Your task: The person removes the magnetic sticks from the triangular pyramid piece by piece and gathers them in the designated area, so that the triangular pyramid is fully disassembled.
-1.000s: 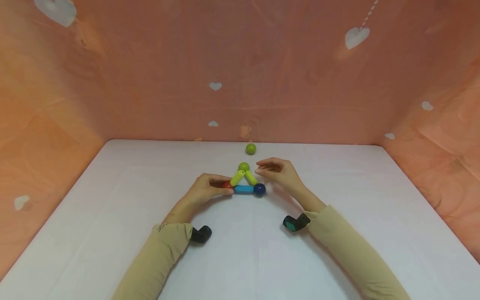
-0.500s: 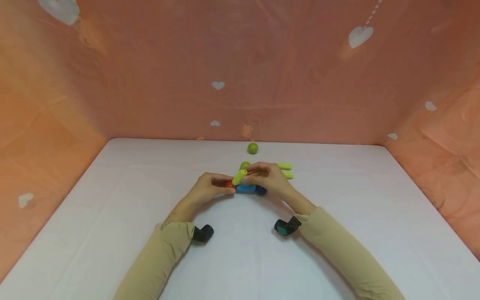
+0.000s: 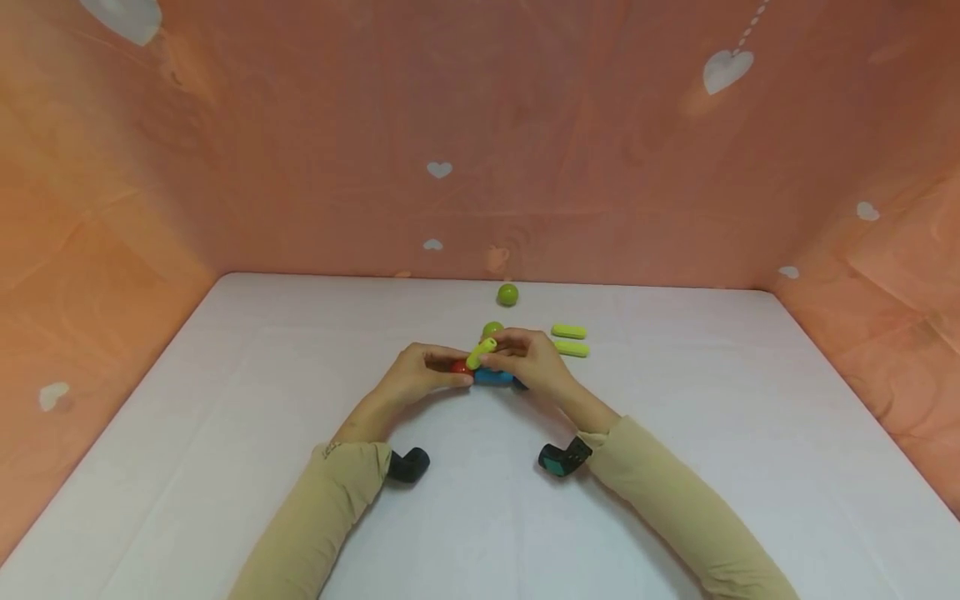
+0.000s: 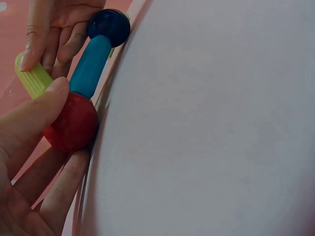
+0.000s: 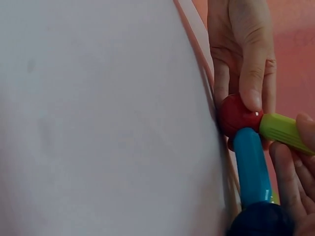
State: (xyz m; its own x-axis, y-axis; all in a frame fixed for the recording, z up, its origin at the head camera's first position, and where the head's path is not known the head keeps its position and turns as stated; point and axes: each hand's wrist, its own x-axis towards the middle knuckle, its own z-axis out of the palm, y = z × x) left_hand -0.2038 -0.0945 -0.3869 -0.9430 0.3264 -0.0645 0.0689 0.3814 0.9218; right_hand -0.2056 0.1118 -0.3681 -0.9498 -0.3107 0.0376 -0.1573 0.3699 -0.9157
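At the far left of the frame we see an orange cloth (image 3: 90, 250) printed with pale hearts, and from there the white table (image 3: 240, 375) spreads across the lower part. A tan sleeve (image 3: 315, 508) comes up from the bottom edge, left of centre, with a black wrist device (image 3: 409, 466) at its cuff. Just left of centre we find the left hand (image 3: 415, 371), its thumb and fingers clamped on the red ball (image 3: 461, 367). The tilted lime stick (image 3: 481, 354) rises from that ball, its lower end touching it as the right wrist view shows us. From the red ball the blue stick (image 3: 493, 377) runs rightward to the dark blue ball (image 4: 109, 27), touching both. At the centre, beyond the fingers, we see the nearer green ball (image 3: 492, 330), partly covered; the farther green ball (image 3: 507, 295) sits above it, near the table's back edge. The right hand (image 3: 534, 358), right of centre, pinches the upper end of the tilted lime stick. Farther right we see the upper lime stick (image 3: 569, 332) and the lower lime stick (image 3: 572, 349) lying side by side, slightly apart.
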